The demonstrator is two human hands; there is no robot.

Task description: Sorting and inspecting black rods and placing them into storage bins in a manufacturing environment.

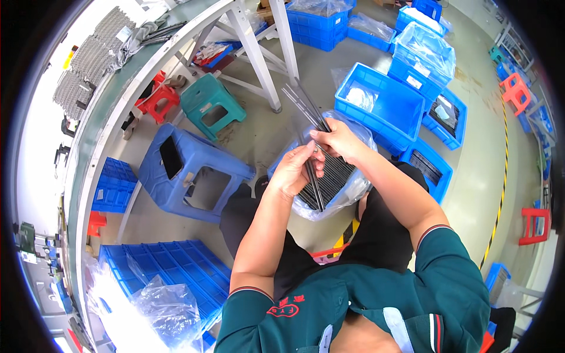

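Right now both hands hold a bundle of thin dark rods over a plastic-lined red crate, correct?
Not quite: in the head view the left hand and right hand hold the thin dark rods over a plastic-lined blue crate, not a red one.

Factory floor seen from above, crowded with plastic crates and stools.

A grey concrete floor [259, 132] fills the middle of the frame, marked by a yellow-and-black striped line [501, 194] running down the right side. A long bench [112, 112] with a green top and white metal legs curves along the upper left. Beside it stand a blue plastic stool [188, 170], a teal stool [210, 106] and a small red stool [158, 100]. Blue plastic crates [382, 103], some lined with clear bags, cluster at the upper right; more blue crates [170, 276] lie at the lower left. Orange-red stools [517, 91] stand at the right edge. Light is bright and even.
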